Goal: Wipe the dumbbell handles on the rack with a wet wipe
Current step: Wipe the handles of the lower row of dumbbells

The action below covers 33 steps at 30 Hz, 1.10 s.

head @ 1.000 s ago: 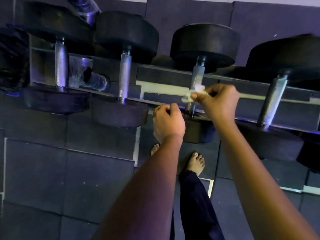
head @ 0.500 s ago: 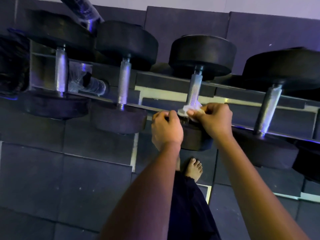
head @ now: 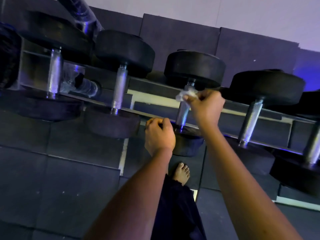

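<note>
Several black dumbbells with knurled steel handles lie across a rack [head: 155, 94]. My right hand [head: 206, 108] pinches a crumpled white wet wipe [head: 186, 94] against the upper end of the third dumbbell's handle [head: 181, 113], just below its far weight. My left hand [head: 159, 135] is curled over the rim of that dumbbell's near weight [head: 188, 144]. The handles of the neighbouring dumbbells [head: 119, 89] [head: 251, 118] are bare.
Dark rubber floor tiles lie below the rack. My bare foot [head: 181, 172] and dark trouser leg [head: 174, 208] stand under the third dumbbell. A plastic-wrapped tube [head: 83, 85] lies behind the left handles, and a slanted dark pole [head: 83, 16] rises at top left.
My right hand slid the wipe from the lower end of the handle up to its upper end. The left hand stayed on the near weight. The camera view tilted.
</note>
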Each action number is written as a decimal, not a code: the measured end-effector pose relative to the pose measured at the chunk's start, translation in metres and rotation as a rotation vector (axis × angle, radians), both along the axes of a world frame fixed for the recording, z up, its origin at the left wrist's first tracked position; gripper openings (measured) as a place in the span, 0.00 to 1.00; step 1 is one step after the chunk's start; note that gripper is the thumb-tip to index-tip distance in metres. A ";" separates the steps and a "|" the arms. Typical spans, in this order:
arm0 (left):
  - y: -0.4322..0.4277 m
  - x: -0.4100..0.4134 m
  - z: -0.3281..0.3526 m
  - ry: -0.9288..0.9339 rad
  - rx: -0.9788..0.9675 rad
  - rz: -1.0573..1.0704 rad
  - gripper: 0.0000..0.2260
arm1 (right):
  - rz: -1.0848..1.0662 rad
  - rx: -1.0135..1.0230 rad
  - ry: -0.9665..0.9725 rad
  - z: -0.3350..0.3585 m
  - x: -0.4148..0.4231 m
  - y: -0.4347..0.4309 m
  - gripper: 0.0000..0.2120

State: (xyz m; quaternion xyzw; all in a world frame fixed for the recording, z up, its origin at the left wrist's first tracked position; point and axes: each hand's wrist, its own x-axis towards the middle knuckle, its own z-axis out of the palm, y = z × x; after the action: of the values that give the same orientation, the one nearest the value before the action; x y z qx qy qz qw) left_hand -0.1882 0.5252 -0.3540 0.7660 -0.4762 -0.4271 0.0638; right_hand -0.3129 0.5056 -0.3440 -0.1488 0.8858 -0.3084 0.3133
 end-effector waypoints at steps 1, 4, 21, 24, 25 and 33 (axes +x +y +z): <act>0.000 0.000 0.000 -0.006 0.000 -0.008 0.11 | 0.034 0.034 -0.009 -0.001 0.007 0.009 0.16; 0.000 -0.001 0.000 -0.023 -0.009 0.006 0.10 | 0.081 0.115 -0.056 -0.006 0.026 0.037 0.14; 0.003 -0.002 -0.001 -0.017 -0.053 -0.002 0.13 | 0.008 0.069 -0.140 -0.003 0.034 0.047 0.10; 0.007 -0.003 0.002 -0.008 -0.239 -0.125 0.12 | 0.063 0.009 -0.175 0.001 0.026 0.055 0.09; 0.010 -0.006 0.004 -0.015 -0.320 -0.198 0.11 | 0.076 -0.014 -0.174 0.003 0.022 0.060 0.09; 0.083 -0.071 0.023 0.167 -0.537 -0.488 0.11 | 0.025 -0.111 0.030 0.035 -0.051 0.150 0.04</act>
State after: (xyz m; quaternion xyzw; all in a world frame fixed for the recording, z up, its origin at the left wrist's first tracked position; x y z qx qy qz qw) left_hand -0.2592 0.6086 -0.3311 0.5487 -0.7329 -0.3506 0.1973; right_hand -0.3638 0.6553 -0.3093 -0.1817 0.8699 -0.3508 0.2954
